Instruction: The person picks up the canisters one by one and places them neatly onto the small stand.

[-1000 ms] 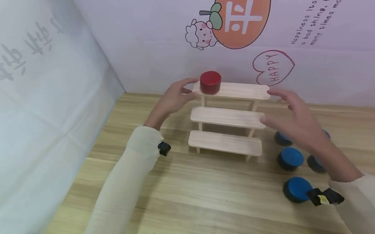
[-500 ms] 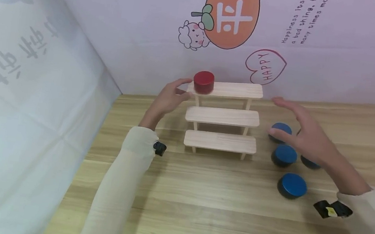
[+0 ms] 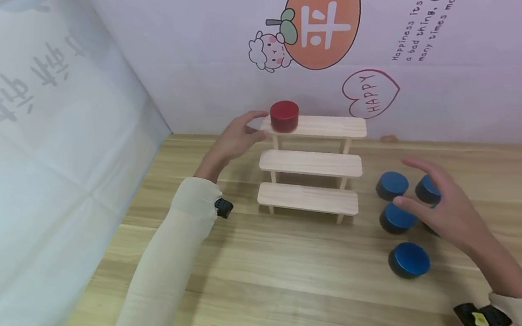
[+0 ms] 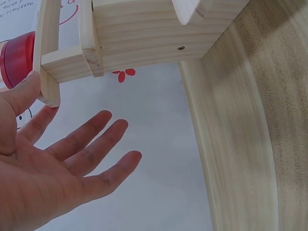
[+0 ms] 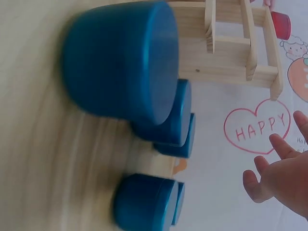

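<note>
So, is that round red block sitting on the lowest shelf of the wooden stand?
No, the red block sits at the left end of the top shelf.

Soft, even light fills the bright head view, the cloth (image 3: 40,168) looking pale and hazy toward 9 o'clock. A soft shadow lies on the counter (image 3: 300,320) at 3 o'clock from the left sleeve (image 3: 166,260). The left wrist view is dimmer, the counter's seam bowed at 3 o'clock. In the right wrist view, the nearest blue block (image 5: 115,62) is blurred, its rim catching a faint sheen.
</note>
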Demonstrator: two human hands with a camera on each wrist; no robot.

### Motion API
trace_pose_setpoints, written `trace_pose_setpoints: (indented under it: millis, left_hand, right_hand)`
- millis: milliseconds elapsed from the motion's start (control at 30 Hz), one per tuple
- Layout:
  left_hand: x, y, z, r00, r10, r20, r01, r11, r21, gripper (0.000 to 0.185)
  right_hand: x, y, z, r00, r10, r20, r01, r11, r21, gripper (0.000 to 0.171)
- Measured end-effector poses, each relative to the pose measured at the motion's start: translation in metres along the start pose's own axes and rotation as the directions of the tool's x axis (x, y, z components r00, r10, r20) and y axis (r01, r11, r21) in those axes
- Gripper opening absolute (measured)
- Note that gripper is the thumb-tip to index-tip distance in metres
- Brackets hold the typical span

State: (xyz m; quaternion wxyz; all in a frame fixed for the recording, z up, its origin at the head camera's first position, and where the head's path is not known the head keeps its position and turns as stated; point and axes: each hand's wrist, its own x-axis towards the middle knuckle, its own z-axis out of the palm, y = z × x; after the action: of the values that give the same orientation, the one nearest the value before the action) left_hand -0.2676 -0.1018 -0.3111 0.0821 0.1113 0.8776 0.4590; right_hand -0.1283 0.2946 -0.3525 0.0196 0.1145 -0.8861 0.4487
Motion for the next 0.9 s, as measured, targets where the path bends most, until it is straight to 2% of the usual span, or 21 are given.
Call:
trace_pose_setpoints:
  millis: [167, 400, 567, 700, 900]
  left_hand:
    - [0.001, 0.000, -0.001, 1.000, -0.014, 0.016, 0.015, 1.000, -0.015, 0.054]
    - [0.002, -0.001, -0.001, 0.999, -0.033, 0.007, 0.033, 0.999, -0.024, 0.054]
    - [0.001, 0.001, 0.000, 0.999, -0.050, 0.015, 0.050, 0.998, -0.030, 0.054]
    - [0.001, 0.002, 0.000, 0.999, -0.035, 0.012, 0.036, 0.999, -0.018, 0.054]
    - [0.000, 0.003, 0.000, 0.999, -0.044, 0.007, 0.044, 0.999, -0.017, 0.054]
  right_hand:
    - [-0.010, 0.012, -0.006, 0.999, 0.036, -0.010, -0.036, 0.999, -0.025, 0.075]
    - [-0.024, 0.030, -0.016, 0.999, 0.040, -0.035, -0.041, 0.999, -0.028, 0.074]
    - [-0.031, 0.036, -0.019, 0.995, 0.088, -0.052, -0.090, 0.996, -0.028, 0.075]
    - [-0.035, 0.040, -0.019, 0.990, 0.131, -0.047, -0.132, 0.991, -0.024, 0.077]
    - [-0.047, 0.056, -0.026, 0.987, 0.156, -0.038, -0.157, 0.988, -0.018, 0.078]
